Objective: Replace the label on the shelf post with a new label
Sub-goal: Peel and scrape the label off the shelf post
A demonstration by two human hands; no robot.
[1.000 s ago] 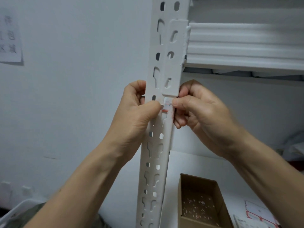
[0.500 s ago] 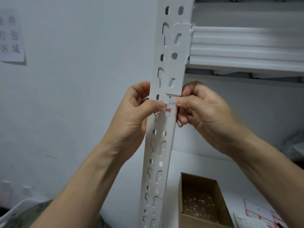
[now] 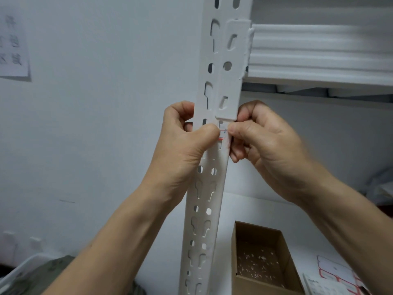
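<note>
1. The label (image 3: pixel 223 134) sat on the shelf post (image 3: pixel 209 167), just under the bracket, its length running across the post.
2. Left hand (image 3: pixel 187 145) had its thumb pressed on the label's left edge.
3. Right hand (image 3: pixel 261 141) pinched something tiny at the right edge; couldn't tell what.
4. Both hands were equally near.

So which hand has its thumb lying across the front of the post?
The left hand: its thumb crosses the post face toward the label; the right hand stays at the post's edge.

Head camera looks forward (slightly down), close on shelf post (image 3: pixel 209 167).
</note>
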